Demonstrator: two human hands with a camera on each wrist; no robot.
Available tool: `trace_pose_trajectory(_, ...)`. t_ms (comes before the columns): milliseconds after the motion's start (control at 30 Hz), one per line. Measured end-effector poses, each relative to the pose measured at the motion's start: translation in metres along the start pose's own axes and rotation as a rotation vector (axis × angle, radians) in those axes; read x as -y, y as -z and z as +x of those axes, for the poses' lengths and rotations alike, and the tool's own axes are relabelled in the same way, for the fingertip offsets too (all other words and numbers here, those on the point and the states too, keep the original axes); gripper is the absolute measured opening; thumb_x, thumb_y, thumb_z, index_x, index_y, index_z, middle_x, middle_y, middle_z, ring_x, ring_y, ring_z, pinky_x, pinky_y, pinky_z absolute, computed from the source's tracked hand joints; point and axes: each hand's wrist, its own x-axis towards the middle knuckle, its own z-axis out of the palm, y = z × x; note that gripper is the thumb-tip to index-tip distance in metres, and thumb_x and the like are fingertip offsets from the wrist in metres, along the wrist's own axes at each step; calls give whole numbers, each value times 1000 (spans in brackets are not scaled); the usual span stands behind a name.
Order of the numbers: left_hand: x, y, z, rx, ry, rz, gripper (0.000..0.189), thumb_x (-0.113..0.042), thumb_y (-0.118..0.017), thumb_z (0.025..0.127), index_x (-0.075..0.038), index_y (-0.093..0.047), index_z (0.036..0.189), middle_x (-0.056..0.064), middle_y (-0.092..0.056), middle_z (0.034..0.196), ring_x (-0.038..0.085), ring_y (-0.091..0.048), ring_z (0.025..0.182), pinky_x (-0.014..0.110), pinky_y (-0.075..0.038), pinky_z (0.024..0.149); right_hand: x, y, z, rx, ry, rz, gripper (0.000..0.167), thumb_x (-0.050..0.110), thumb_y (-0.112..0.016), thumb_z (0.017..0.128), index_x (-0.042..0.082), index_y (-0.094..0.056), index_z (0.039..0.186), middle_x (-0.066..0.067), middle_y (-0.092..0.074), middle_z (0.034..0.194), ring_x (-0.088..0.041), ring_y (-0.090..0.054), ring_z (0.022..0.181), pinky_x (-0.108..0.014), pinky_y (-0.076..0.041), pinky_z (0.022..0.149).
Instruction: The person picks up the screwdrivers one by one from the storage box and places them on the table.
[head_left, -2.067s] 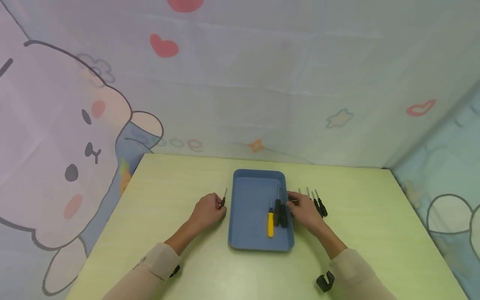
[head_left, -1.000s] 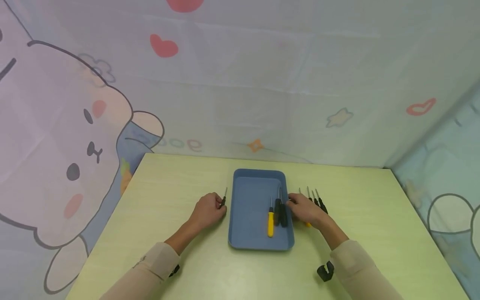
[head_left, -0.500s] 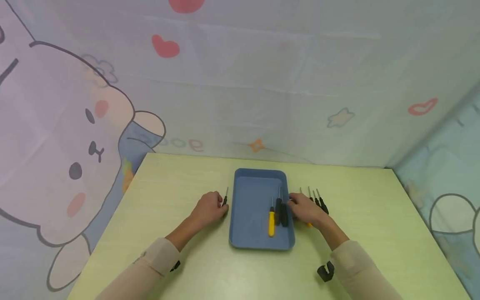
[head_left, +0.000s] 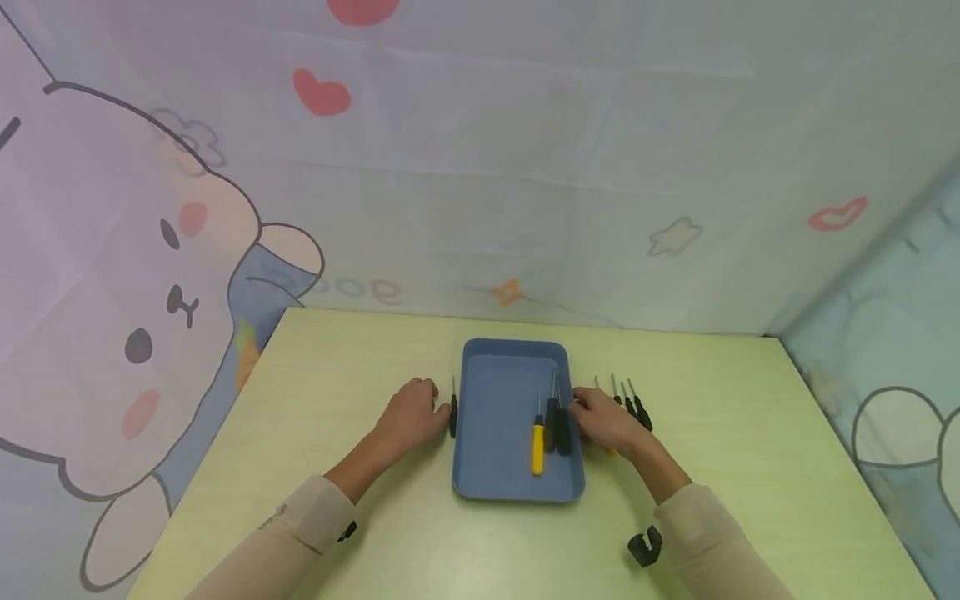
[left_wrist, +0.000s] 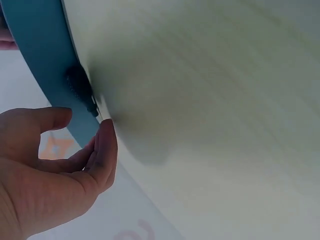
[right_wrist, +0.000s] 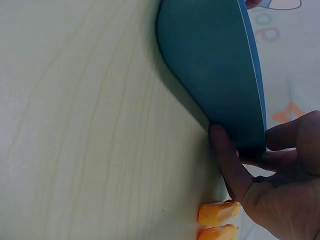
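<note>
screwdriver (head_left: 453, 418) lies just beside the blue tray's (head_left: 487, 487) left wall; a leftward tray nudge could send it rolling. left hand (head_left: 408, 414), near it, has thumb and fingers spread; whether right hand (head_left: 606, 418), at the right wall, pinches anything is hard to tell. one tray, holding one yellow screwdriver (head_left: 537, 450) and two black screwdrivers (head_left: 551, 429); one tool left, at least four partly hidden screwdrivers (head_left: 643, 415) right.

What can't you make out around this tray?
Screwdrivers right of the tray: head view, partly behind the right hand.
Lower orange handle: right wrist view, cut off by bottom edge.
Yellow screwdriver in the tray, tip shape: head view, too small.
Black screwdriver, shaft: left wrist view, partly behind the left hand.
</note>
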Motion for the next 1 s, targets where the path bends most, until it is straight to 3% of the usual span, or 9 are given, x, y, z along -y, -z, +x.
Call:
trace_pose_trajectory(233,-1,15,8,-36,-13,2,39,-22,-63,101,11,-65,122,16,-64,105,29,-64,91,47,-57,83,2,0,2,-4,4,1,24,10,-42,111,-5,-60,117,-9,-53,85,-22,-55,78,-37,-50,69)
trace_pose_trajectory(433,-17,22,7,-77,-71,-48,43,-23,-63,103,9,-63,131,16,-63,111,28,-63,95,45,-56,83,3,2,3,-23,8,-35,27,11,-42,111,-5,-61,122,-9,-52,86,-22,-54,80,-38,-47,71)
trace_pose_trajectory(633,-37,16,3,-70,-145,-64,40,-21,-65,103,9,-64,129,15,-62,109,25,-62,90,41,-55,76,2,1,3,-28,-2,-18,26,12,-42,111,-4,-60,119,-9,-51,83,-22,-53,76,-37,-46,67)
trace_pose_trajectory(767,-45,11,1,-72,-188,-74,38,-20,-66,102,9,-64,127,16,-61,112,25,-62,93,42,-55,80,1,0,2,-25,-13,-1,26,12,-42,111,-4,-60,119,-9,-52,83,-22,-53,76,-37,-46,66)
trace_pose_trajectory(1000,-56,3,-2,-29,-226,-69,40,-19,-67,100,8,-63,130,15,-61,111,27,-62,97,45,-56,84,-2,-5,1,-30,-29,-7,38,12,-42,111,-9,-56,140,-15,-64,106,-24,-59,91,-40,-52,79)
